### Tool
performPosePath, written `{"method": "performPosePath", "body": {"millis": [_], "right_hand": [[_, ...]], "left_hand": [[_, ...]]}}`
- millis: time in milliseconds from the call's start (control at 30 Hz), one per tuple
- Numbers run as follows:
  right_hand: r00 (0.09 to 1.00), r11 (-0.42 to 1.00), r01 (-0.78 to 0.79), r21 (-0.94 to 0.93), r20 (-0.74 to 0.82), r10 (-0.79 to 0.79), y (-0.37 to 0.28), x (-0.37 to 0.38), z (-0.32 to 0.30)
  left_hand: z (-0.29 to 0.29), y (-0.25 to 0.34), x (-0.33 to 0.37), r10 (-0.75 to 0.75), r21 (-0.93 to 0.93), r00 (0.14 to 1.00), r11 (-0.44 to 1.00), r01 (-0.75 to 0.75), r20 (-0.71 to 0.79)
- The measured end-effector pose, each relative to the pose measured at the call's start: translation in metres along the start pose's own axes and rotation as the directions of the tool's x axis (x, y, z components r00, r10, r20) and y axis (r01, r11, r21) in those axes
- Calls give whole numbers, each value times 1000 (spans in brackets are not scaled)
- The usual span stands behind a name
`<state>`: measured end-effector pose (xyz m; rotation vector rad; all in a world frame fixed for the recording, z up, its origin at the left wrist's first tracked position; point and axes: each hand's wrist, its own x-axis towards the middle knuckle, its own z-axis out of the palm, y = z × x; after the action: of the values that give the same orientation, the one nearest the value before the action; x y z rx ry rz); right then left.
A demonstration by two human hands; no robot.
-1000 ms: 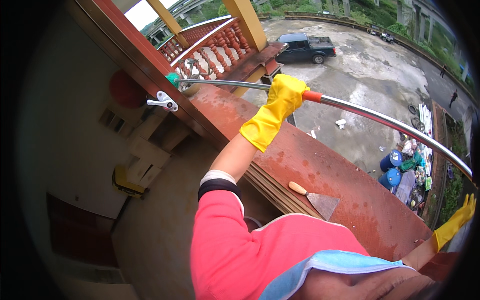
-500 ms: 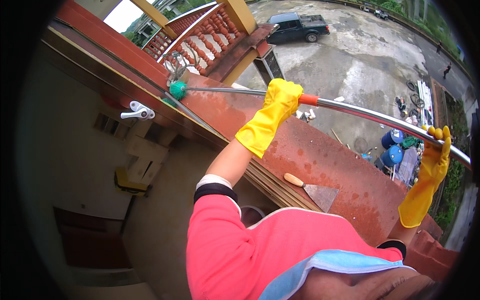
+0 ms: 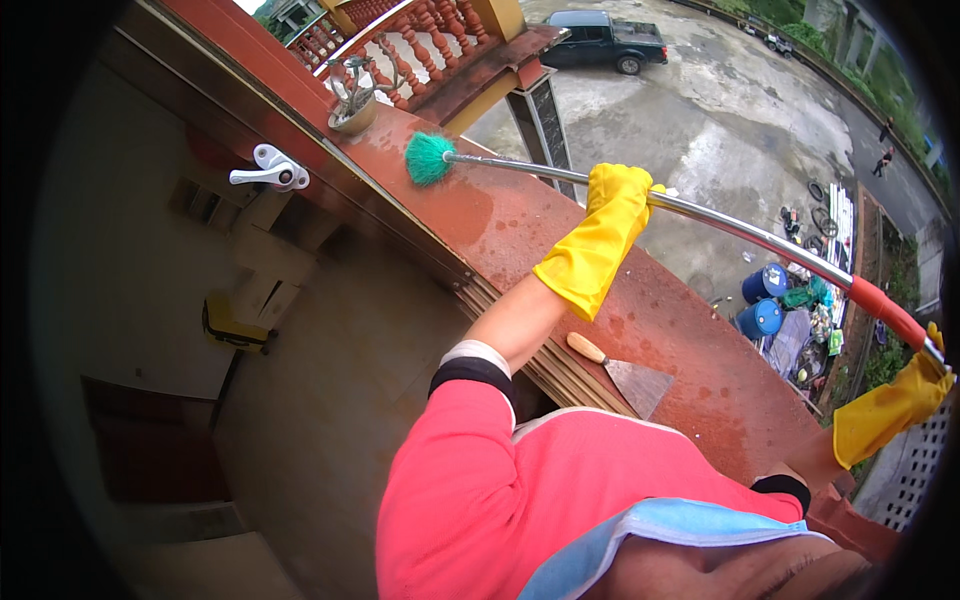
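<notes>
A long-handled brush with a round green bristle head [image 3: 430,158] and a shiny metal pole slants across the view. My left hand [image 3: 618,205], in a yellow rubber glove, is closed around the middle of the pole. Far to the right, my right hand [image 3: 893,400], gloved the same way, grips the pole just past its red section. The bristle head is at the red ledge [image 3: 500,225], beside a potted plant [image 3: 355,108]; whether it touches the surface I cannot tell. A scraper with a wooden handle [image 3: 588,348] lies on the ledge near my chest.
A white window handle [image 3: 270,172] sticks out from the frame on the left. Beyond the ledge, far below, are a dark pickup truck [image 3: 607,42], blue barrels [image 3: 764,283] and piled clutter. A red balustrade [image 3: 425,45] stands at the back left.
The green brush head has come away from the window frame, moving right along the ledge. Both hands have shifted right, the right one also lower. The view has shifted a little, and the scraper stays put.
</notes>
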<state>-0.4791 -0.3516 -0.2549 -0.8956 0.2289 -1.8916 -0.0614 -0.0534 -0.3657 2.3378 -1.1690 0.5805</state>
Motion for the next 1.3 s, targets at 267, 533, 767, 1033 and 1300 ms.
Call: {"method": "performPosePath", "body": {"millis": [267,533,767,1033,1300], "right_hand": [[832,837,-501,221,390,395,71,-90,49],[701,802,-576,160,602,383,66,-198,172],[686,761,-613,211,620,380,77,-231,205],[927,867,-375,329,145,346,24,-160,161],[875,880,-467,85,192,445,8,-166,176]], "left_hand": [[-9,-13,28,18,-52,987,998,-27,-161],[-38,-90,53,139,142,881,986,-82,-453],[-31,-75,51,315,-20,785,923,-384,-533],[-17,-102,59,299,120,686,947,-297,-663],[-8,-100,79,144,0,718,980,-197,-681]]}}
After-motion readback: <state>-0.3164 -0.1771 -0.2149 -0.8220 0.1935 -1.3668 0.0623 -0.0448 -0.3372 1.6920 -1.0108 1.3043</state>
